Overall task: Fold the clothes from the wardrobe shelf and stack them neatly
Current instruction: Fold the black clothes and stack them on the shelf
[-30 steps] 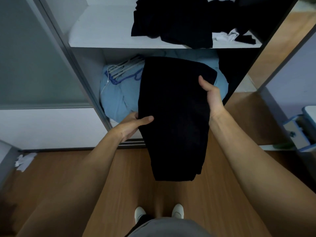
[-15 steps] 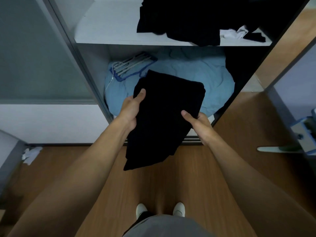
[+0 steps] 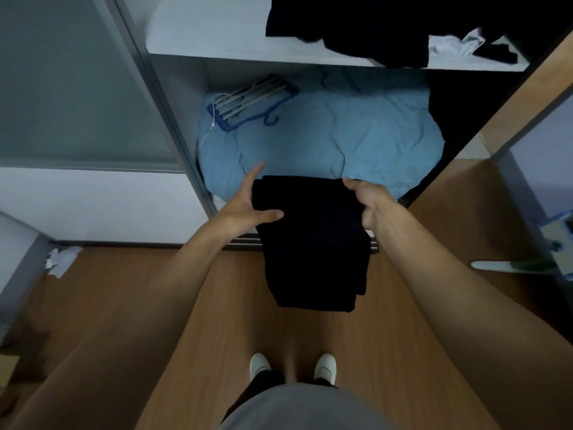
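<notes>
Wooden floor (image 3: 217, 305) before open wardrobe (image 3: 161, 97) | white shoes (image 3: 260, 363) at bottom edge | left hand (image 3: 248, 206) pinches folded black garment (image 3: 313, 240) at its left edge, thumb on top | right hand (image 3: 369, 200) grips its top right corner, fingers curled | garment hangs above floor, in front of blue bedding (image 3: 325, 138) in lower compartment | hangers (image 3: 248, 100) lie on bedding | dark clothes (image 3: 372, 26) heaped on upper shelf (image 3: 217, 48)
</notes>
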Demonstrator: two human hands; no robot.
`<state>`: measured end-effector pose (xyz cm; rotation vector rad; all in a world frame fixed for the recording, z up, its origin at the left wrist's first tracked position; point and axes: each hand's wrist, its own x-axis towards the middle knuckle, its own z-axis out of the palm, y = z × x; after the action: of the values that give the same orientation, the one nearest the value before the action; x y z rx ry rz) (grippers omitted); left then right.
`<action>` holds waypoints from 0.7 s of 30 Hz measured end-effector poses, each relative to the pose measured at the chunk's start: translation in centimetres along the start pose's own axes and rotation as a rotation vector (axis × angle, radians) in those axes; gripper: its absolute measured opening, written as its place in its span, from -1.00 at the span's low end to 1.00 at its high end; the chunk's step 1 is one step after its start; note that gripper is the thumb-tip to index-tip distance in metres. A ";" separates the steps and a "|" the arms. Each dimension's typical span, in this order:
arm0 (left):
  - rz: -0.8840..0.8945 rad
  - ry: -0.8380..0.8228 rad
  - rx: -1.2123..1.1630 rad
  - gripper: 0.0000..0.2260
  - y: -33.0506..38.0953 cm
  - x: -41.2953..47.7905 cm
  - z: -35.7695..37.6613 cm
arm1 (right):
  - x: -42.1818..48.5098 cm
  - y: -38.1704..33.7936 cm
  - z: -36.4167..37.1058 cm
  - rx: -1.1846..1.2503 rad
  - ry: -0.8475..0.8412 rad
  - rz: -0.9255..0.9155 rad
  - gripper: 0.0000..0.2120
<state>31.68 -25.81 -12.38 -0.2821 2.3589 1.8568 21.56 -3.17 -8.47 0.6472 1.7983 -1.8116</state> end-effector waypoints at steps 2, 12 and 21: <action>0.018 -0.003 0.049 -0.28 -0.6 0.7 -0.3 | 0.5 0.4 0.4 -0.094 0.070 -0.047 -0.57; 0.068 0.240 0.126 -0.68 -0.7 3.3 -6.1 | 1.0 -0.3 4.3 -0.953 -0.255 -0.501 -0.07; 0.239 0.321 0.301 -0.56 3.7 4.4 -14.8 | 2.5 -5.1 10.0 -0.811 -0.130 -0.953 -0.73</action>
<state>26.83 -39.61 -6.28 -0.2945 2.9643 1.6087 16.53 -13.22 -6.08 -0.7309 2.6939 -1.2711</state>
